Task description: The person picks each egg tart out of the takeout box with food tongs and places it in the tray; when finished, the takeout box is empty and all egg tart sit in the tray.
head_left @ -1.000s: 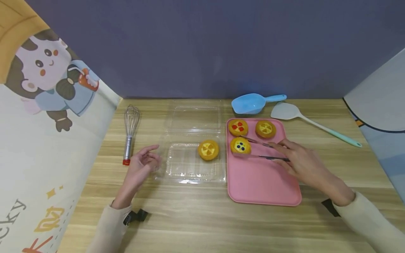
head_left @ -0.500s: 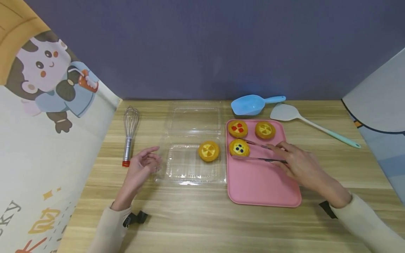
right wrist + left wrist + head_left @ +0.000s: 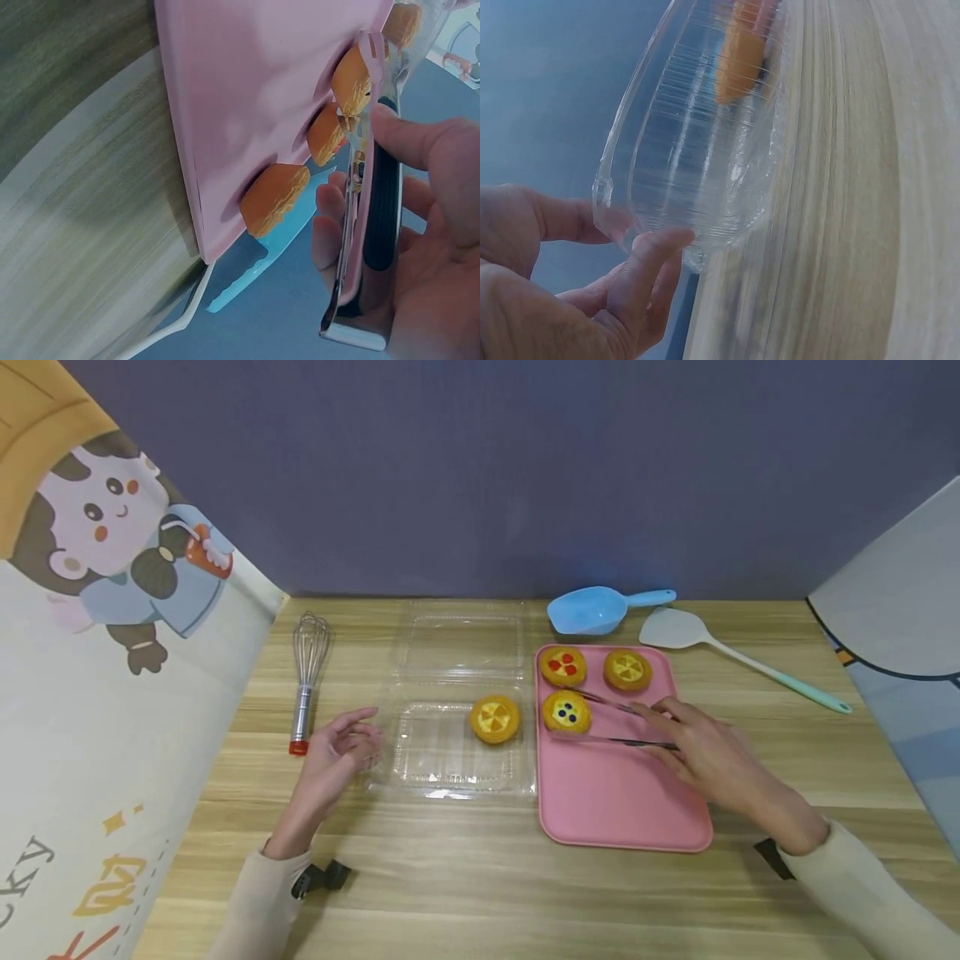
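My right hand (image 3: 708, 752) grips metal tongs (image 3: 382, 202) with black handle pads. Their two arms lie on either side of a tart with blueberries (image 3: 567, 712) on the pink tray (image 3: 622, 810); whether both press on it, I cannot tell. Behind it on the tray are a tart with red fruit (image 3: 563, 667) and one with yellow wedges (image 3: 627, 669). Another wedge-topped tart (image 3: 495, 719) sits in the right part of an opened clear plastic container (image 3: 435, 743). Beside that container's left edge is my left hand (image 3: 333, 760), fingers loosely bent; contact with the rim is unclear.
A whisk (image 3: 306, 685) lies at the left. Behind the tray are a blue scoop (image 3: 588, 611) and a white spatula (image 3: 675, 627) with a green handle end. A dark wall (image 3: 480, 477) closes off the back of the wooden table (image 3: 450, 877).
The tongs and the blueberry tart have shifted very slightly leftward with my right hand. My left hand and the container keep their places. The head view has tilted a little.
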`<state>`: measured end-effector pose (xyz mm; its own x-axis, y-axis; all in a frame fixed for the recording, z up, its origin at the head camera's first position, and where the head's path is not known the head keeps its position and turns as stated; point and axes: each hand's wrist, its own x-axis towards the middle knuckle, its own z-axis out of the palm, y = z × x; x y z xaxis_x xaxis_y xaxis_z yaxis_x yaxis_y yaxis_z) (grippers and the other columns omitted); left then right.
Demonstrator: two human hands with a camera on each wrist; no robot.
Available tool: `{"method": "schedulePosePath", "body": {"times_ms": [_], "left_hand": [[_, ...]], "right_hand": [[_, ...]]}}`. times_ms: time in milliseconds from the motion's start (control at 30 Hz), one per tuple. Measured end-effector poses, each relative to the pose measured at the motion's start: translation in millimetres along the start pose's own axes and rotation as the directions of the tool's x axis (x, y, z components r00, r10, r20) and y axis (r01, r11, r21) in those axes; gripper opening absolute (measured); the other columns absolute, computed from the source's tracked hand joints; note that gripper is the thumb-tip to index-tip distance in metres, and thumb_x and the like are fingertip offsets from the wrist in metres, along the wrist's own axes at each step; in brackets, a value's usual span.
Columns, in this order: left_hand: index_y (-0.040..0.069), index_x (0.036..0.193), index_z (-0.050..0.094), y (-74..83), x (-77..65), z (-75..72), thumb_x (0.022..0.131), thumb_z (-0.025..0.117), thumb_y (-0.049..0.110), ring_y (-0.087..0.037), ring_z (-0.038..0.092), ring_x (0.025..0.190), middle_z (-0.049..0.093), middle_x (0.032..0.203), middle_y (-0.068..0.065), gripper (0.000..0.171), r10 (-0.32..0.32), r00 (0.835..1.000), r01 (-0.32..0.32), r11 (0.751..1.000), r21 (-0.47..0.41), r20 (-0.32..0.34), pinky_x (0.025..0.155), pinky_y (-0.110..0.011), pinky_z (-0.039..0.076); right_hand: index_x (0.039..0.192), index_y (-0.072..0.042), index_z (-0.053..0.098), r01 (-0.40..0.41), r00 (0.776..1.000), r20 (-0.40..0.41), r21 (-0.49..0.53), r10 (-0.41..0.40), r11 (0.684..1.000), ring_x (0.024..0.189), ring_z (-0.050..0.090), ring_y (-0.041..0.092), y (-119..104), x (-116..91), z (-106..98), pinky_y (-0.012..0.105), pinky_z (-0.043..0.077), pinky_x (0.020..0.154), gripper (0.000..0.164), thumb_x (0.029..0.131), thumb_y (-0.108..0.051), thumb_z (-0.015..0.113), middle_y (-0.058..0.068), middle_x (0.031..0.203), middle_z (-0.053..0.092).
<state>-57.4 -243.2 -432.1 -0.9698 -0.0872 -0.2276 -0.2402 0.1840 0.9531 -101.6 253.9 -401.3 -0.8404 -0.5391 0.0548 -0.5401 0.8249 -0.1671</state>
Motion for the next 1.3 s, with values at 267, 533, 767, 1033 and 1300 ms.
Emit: {"method": "schedulePosePath", "body": {"times_ms": [267, 533, 767, 1033, 1300], "left_hand": [[-0.001, 0.149, 0.05, -0.8, 0.0, -1.4, 0.098, 0.06, -0.004, -0.016, 0.071, 0.102, 0.065, 0.115, -0.013, 0.052, 0.001, 1.0, -0.001, 1.0, -0.005, 0.012, 0.088, -0.026, 0.066], [0.0, 0.15, 0.049, -1.0, -2.2, -3.1, 0.098, 0.06, -0.004, -0.015, 0.071, 0.101, 0.065, 0.117, -0.013, 0.053, -0.005, 1.0, 0.006, 1.0, -0.012, 0.013, 0.088, -0.027, 0.066], [0.0, 0.15, 0.048, -0.2, -1.7, -2.3, 0.098, 0.061, -0.002, -0.016, 0.071, 0.102, 0.065, 0.118, -0.015, 0.053, -0.002, 1.0, 0.002, 1.0, -0.008, 0.021, 0.089, -0.029, 0.066], [-0.001, 0.149, 0.05, -0.2, -0.2, -2.2, 0.098, 0.061, -0.002, -0.016, 0.071, 0.102, 0.065, 0.118, -0.017, 0.052, 0.002, 1.0, -0.002, 1.0, -0.004, 0.018, 0.088, -0.03, 0.067], [-0.002, 0.15, 0.048, -3.0, 1.8, -1.5, 0.098, 0.061, -0.002, -0.017, 0.071, 0.102, 0.064, 0.117, -0.016, 0.053, 0.004, 1.0, -0.003, 1.0, -0.027, 0.023, 0.089, -0.03, 0.067]], "right_hand": [[0.145, -0.013, 0.061, 0.048, 0.992, -0.115, 0.017, -0.046, 0.999, 0.073, 0.053, 0.011, 0, 0, -2, 0.015, 0.035, 0.045, 0.068, 0.083, -0.019, 0.088, 0.006, 0.114, 0.063], [0.144, -0.013, 0.061, 0.106, 0.983, -0.148, -0.001, -0.105, 0.994, 0.07, 0.047, 0.009, -3, 0, -9, 0.014, 0.032, 0.047, 0.073, 0.078, -0.018, 0.092, 0.005, 0.109, 0.061], [0.149, -0.015, 0.057, 0.151, 0.974, -0.169, 0.003, -0.148, 0.989, 0.072, 0.051, 0.009, -8, 2, -18, 0.015, 0.036, 0.047, 0.074, 0.083, -0.02, 0.088, 0.006, 0.114, 0.063], [0.152, -0.016, 0.054, 0.201, 0.966, -0.157, -0.038, -0.204, 0.979, 0.073, 0.056, 0.013, -24, 23, -29, 0.018, 0.041, 0.046, 0.058, 0.104, -0.049, 0.058, 0.01, 0.122, 0.062], [0.149, -0.016, 0.057, 0.241, 0.969, -0.044, -0.037, -0.242, 0.97, 0.072, 0.055, 0.013, -52, 55, -32, 0.022, 0.044, 0.049, 0.064, 0.091, -0.029, 0.082, 0.007, 0.114, 0.063]]}}
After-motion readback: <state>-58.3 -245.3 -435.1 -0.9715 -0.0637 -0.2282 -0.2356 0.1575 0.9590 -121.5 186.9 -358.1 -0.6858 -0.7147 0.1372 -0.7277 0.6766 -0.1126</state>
